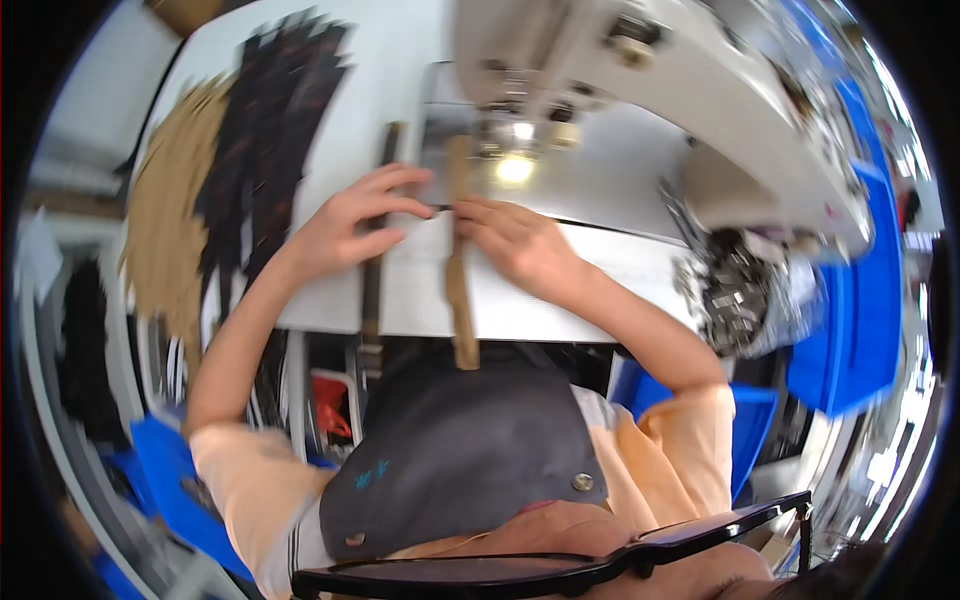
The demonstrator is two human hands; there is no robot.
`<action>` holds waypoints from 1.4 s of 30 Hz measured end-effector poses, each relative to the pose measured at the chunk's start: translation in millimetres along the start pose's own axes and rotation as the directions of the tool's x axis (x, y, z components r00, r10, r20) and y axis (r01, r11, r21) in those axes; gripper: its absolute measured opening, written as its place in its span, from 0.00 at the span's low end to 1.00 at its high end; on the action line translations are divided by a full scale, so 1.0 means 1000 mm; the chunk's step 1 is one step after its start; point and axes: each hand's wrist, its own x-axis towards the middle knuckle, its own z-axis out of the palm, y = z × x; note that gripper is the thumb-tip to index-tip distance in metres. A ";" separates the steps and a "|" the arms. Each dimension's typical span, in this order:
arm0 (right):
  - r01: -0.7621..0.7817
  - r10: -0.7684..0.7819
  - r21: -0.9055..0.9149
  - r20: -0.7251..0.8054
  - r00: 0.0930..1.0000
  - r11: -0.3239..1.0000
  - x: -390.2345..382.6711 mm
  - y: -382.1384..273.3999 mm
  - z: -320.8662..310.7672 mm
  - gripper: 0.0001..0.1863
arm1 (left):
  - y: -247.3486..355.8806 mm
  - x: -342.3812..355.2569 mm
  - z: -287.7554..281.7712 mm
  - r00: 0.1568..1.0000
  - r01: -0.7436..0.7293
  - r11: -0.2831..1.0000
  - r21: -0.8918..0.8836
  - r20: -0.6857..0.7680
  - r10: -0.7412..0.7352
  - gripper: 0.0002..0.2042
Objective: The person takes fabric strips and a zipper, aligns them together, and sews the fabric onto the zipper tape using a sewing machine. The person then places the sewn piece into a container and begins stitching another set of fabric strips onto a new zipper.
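A tan fabric strip (pixel 459 285) lies lengthwise on the white table, its far end by the needle area of the sewing machine (pixel 690 70) and its near end hanging over the front edge. My right hand (pixel 525 245) grips this strip from the right, fingertips pressed together on it. To the left, my left hand (pixel 360 220) is open, thumb and fingers apart, reaching over a dark strip (pixel 372 300) that also runs past the table's front edge. Its fingertips are close to the tan strip but seem not to touch it. Motion blurs both hands slightly.
Piles of tan strips (pixel 170 210) and dark strips (pixel 270 140) lie on the table's left side. A clear bag of small metal pieces (pixel 740 290) sits at the right, with scissors (pixel 680 210) beside it. Blue bins (pixel 850 300) stand beyond the table.
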 end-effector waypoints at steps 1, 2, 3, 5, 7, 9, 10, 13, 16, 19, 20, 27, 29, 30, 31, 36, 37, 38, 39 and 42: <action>0.009 -0.009 0.002 -0.008 1.000 1.000 0.002 0.003 0.005 0.15 | -0.005 0.000 0.005 0.998 -0.057 0.978 0.202 0.002 0.057 0.22; 0.022 -0.022 -0.004 -0.033 0.999 1.000 0.007 0.007 0.009 0.13 | -0.003 0.000 0.012 0.999 -0.038 0.950 0.310 0.004 0.039 0.25; 0.064 -0.063 0.013 -0.069 0.996 0.998 0.011 0.012 0.017 0.11 | -0.004 -0.001 0.017 0.999 0.033 0.948 0.317 -0.018 -0.029 0.26; 0.044 -0.040 0.060 -0.067 0.997 0.997 0.018 0.015 0.021 0.10 | 0.002 0.012 0.023 0.984 0.181 0.872 0.456 -0.074 -0.165 0.27; 0.020 -0.015 0.062 -0.079 0.997 0.998 0.016 0.018 0.020 0.11 | -0.001 0.027 0.026 0.983 0.171 0.843 0.510 -0.028 -0.182 0.28; 0.006 -0.003 0.021 -0.121 0.993 1.000 0.007 0.017 0.013 0.13 | -0.004 0.036 0.030 0.979 0.165 0.806 0.568 0.008 -0.206 0.28; -0.116 0.115 0.033 0.047 0.992 0.993 0.002 0.006 -0.007 0.17 | -0.005 0.036 0.032 0.977 0.179 0.765 0.618 -0.021 -0.211 0.28; -0.225 0.224 0.009 0.062 0.973 0.974 -0.046 -0.016 -0.066 0.19 | -0.010 0.038 0.035 0.981 0.168 0.704 0.690 -0.049 -0.186 0.27; -0.538 0.588 -0.266 0.165 0.792 0.800 -0.110 -0.018 -0.143 0.21 | -0.018 0.035 0.022 0.985 0.160 0.714 0.681 -0.058 -0.165 0.26; -0.647 0.742 -0.562 -0.084 0.665 0.515 -0.181 0.012 -0.203 0.20 | -0.020 0.034 0.018 0.982 0.176 0.707 0.684 -0.070 -0.177 0.25; -0.730 0.821 -0.554 -0.136 0.555 0.401 -0.195 0.019 -0.214 0.19 | -0.019 0.036 0.020 0.987 0.157 0.723 0.673 -0.081 -0.138 0.25; -0.618 0.506 -0.468 -0.356 0.786 0.631 -0.233 0.032 -0.196 0.20 | -0.016 0.038 0.025 0.990 0.127 0.730 0.672 -0.132 -0.050 0.24; -0.576 0.497 -0.424 -0.291 0.818 0.699 -0.234 0.020 -0.172 0.21 | -0.014 0.037 0.028 0.989 0.121 0.720 0.684 -0.142 -0.032 0.23; -0.579 0.499 -0.424 -0.294 0.815 0.697 -0.230 0.016 -0.172 0.21 | -0.014 0.038 0.029 0.990 0.117 0.719 0.685 -0.138 -0.029 0.23; -0.606 0.542 -0.374 -0.270 0.796 0.702 -0.225 0.013 -0.172 0.21 | -0.014 0.036 0.030 0.990 0.107 0.716 0.690 -0.142 -0.011 0.22; -0.769 0.703 -0.345 -0.321 0.635 0.537 -0.222 0.023 -0.210 0.17 | -0.006 0.027 0.033 0.990 0.086 0.699 0.710 -0.141 0.021 0.20; -0.773 0.706 -0.346 -0.324 0.630 0.531 -0.231 0.030 -0.212 0.17 | -0.002 0.027 0.034 0.990 0.067 0.701 0.710 -0.134 0.041 0.20; -0.780 0.726 -0.302 -0.292 0.623 0.548 -0.244 0.039 -0.213 0.14 | 0.002 0.029 0.035 0.989 0.049 0.702 0.711 -0.131 0.062 0.19; -0.785 0.743 -0.257 -0.258 0.617 0.563 -0.251 0.043 -0.214 0.11 | 0.006 0.031 0.037 0.990 0.044 0.703 0.710 -0.128 0.067 0.19; -0.829 0.797 0.079 -0.339 0.499 0.553 -0.251 0.046 -0.220 0.10 | 0.017 0.033 0.043 0.990 0.022 0.727 0.687 -0.116 0.080 0.18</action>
